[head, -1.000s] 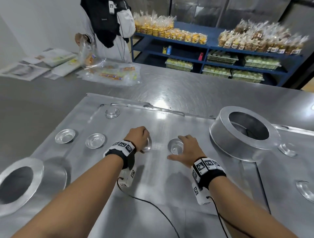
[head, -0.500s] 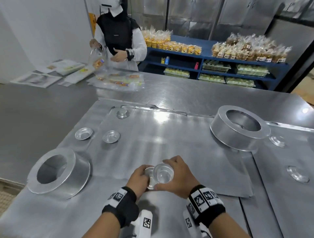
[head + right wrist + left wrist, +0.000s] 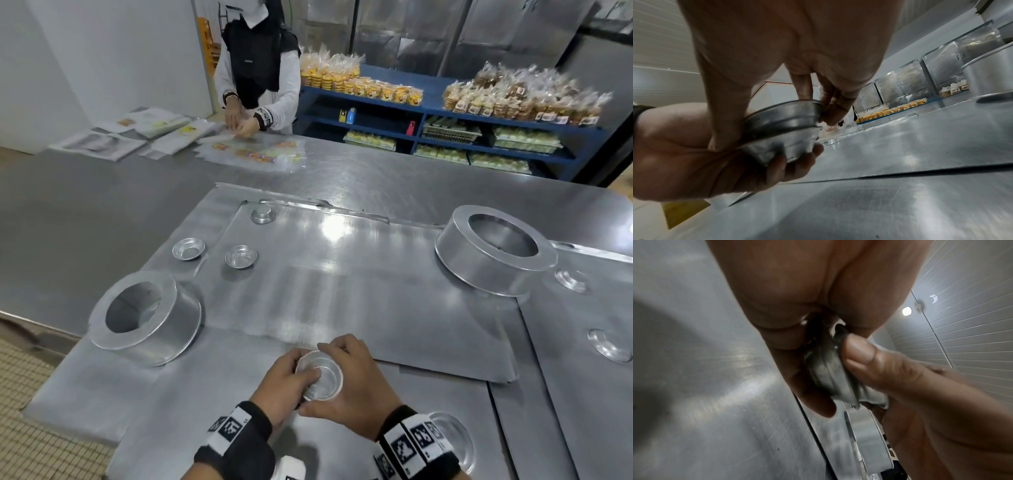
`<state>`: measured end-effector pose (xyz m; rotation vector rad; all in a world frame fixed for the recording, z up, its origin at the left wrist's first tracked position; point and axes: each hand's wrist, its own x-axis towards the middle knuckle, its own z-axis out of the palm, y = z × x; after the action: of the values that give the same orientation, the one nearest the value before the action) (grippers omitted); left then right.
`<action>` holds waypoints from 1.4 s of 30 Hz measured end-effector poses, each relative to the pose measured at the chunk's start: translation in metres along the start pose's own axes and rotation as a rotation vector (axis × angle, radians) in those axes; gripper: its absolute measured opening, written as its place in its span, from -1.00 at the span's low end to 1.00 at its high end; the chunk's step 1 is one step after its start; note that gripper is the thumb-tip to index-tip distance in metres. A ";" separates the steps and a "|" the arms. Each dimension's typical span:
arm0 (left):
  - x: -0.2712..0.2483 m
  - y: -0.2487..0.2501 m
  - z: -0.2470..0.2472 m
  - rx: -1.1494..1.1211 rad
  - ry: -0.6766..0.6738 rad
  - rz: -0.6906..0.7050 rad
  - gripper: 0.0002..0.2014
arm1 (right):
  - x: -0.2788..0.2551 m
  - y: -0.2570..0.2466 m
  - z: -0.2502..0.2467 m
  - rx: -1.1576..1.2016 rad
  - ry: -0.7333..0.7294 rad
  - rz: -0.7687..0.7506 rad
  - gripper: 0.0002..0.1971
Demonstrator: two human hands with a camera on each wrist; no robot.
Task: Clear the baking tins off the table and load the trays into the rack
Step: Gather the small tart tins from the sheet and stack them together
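Two small round baking tins (image 3: 318, 378) sit nested one in the other, just above the near tray (image 3: 212, 383). My left hand (image 3: 291, 380) cups the stack from below and the side. My right hand (image 3: 346, 373) grips its rim from the right. The right wrist view shows the nested tins (image 3: 783, 126) with fingers curled round both. In the left wrist view the tins (image 3: 828, 373) are pinched between the two hands. Three more small tins (image 3: 263, 215) (image 3: 188, 249) (image 3: 241, 257) lie on the upper tray (image 3: 342, 274).
A large ring-shaped tin (image 3: 147, 318) stands at the left, another (image 3: 496, 253) at the right. Small tins (image 3: 570, 279) (image 3: 609, 344) lie on the right tray, and one (image 3: 452, 438) by my right wrist. A person (image 3: 260, 75) packs bags at the far table edge, before blue shelves (image 3: 445, 113).
Each hand picked up one small tin from the tray, drew it back toward me, and the hands came together. The two tins are now nested.
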<state>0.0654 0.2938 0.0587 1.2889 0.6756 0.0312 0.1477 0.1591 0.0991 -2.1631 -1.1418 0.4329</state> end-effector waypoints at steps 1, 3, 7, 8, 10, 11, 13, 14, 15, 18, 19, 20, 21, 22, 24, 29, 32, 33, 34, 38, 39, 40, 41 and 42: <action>0.000 -0.003 -0.001 0.009 0.005 0.005 -0.63 | 0.000 -0.001 0.002 0.004 -0.004 -0.009 -0.11; 0.000 -0.007 -0.003 0.018 0.015 0.010 -0.65 | 0.001 -0.001 0.005 0.009 -0.009 -0.040 -0.17; -0.002 -0.012 -0.005 0.083 0.053 0.014 -0.69 | 0.002 -0.001 0.009 -0.015 -0.051 -0.077 -0.13; -0.003 -0.012 -0.006 0.095 0.067 0.014 -0.69 | 0.002 0.000 0.010 -0.022 -0.067 -0.081 -0.10; -0.005 -0.012 -0.008 0.115 0.087 0.028 -0.68 | 0.003 0.003 0.012 -0.032 -0.108 -0.081 -0.04; -0.007 -0.013 -0.010 0.123 0.102 0.035 -0.65 | 0.004 0.003 0.011 -0.034 -0.134 -0.088 0.00; -0.009 -0.014 -0.015 0.134 0.129 0.038 -0.64 | 0.006 0.002 0.007 -0.046 -0.189 -0.100 0.01; -0.010 -0.014 -0.018 0.136 0.147 0.040 -0.65 | 0.007 0.001 0.003 -0.051 -0.221 -0.103 -0.02; -0.011 -0.012 -0.020 0.137 0.165 0.042 -0.64 | 0.009 0.000 -0.001 -0.056 -0.253 -0.103 -0.07; -0.018 -0.006 -0.026 0.127 0.215 0.045 -0.63 | 0.018 0.002 -0.006 -0.104 -0.315 -0.073 -0.18; -0.019 -0.005 -0.029 0.113 0.231 0.042 -0.66 | 0.023 0.005 -0.006 -0.124 -0.324 -0.063 -0.19; -0.021 -0.005 -0.031 0.096 0.247 0.032 -0.70 | 0.027 0.008 -0.005 -0.143 -0.333 -0.052 -0.23; -0.022 -0.005 -0.034 0.078 0.258 0.023 -0.71 | 0.033 0.010 -0.003 -0.163 -0.342 -0.049 -0.29; -0.022 -0.005 -0.038 0.065 0.267 0.012 -0.69 | 0.040 0.011 -0.001 -0.184 -0.351 -0.046 -0.36; -0.022 -0.006 -0.046 0.052 0.291 0.002 -0.67 | 0.055 0.011 0.003 -0.208 -0.361 -0.035 -0.48; -0.021 -0.001 -0.068 0.031 0.356 0.003 -0.65 | 0.100 0.003 0.020 -0.242 -0.341 0.016 -0.56; -0.016 0.002 -0.087 0.064 0.358 0.005 -0.70 | 0.132 -0.006 0.034 -0.267 -0.302 0.046 -0.56; -0.013 0.003 -0.093 0.075 0.357 0.002 -0.70 | 0.144 -0.009 0.038 -0.270 -0.282 0.050 -0.55; -0.010 0.004 -0.099 0.093 0.353 0.004 -0.70 | 0.156 -0.012 0.044 -0.268 -0.262 0.060 -0.55; -0.001 0.008 -0.121 0.169 0.352 0.036 -0.71 | 0.203 -0.022 0.063 -0.278 -0.208 0.084 -0.48; 0.001 0.009 -0.126 0.188 0.354 0.042 -0.70 | 0.214 -0.023 0.067 -0.306 -0.201 0.083 -0.44; 0.003 0.008 -0.130 0.205 0.353 0.047 -0.68 | 0.226 -0.023 0.072 -0.335 -0.199 0.088 -0.41; 0.004 0.007 -0.135 0.215 0.352 0.048 -0.67 | 0.236 -0.023 0.075 -0.358 -0.197 0.093 -0.38; 0.005 0.006 -0.140 0.219 0.350 0.049 -0.67 | 0.247 -0.024 0.078 -0.374 -0.189 0.100 -0.35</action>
<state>0.0045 0.4191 0.0461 1.5284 0.9660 0.2325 0.2297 0.4030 0.0598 -2.5549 -1.3057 0.5099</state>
